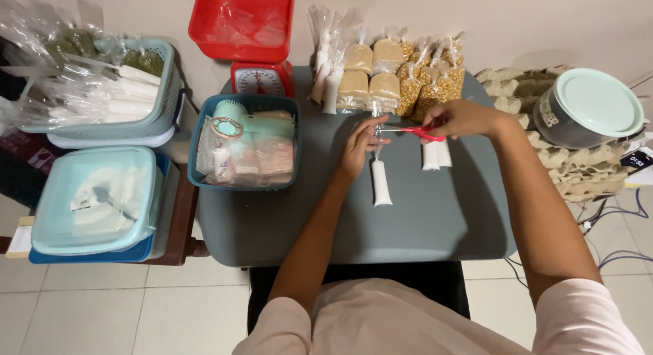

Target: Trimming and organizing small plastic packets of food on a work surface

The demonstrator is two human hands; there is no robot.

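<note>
My left hand [358, 145] pinches the twisted neck of a narrow clear bag of white powder [380, 181] that lies on the grey table [422, 226]. My right hand [461, 118] grips red-handled scissors [418, 131], whose blades point left at the bag's neck, close to my left fingers. Two more filled white bags [436, 154] lie just under my right hand.
Bags of popcorn kernels, tan powder and white powder [388, 76] line the table's far edge. A blue basket with packets and tape [245, 141] sits left, behind it a red scale [262, 77]. Lidded tubs [95, 198] are on a left stool. A lidded pot [588, 107] rests on egg trays.
</note>
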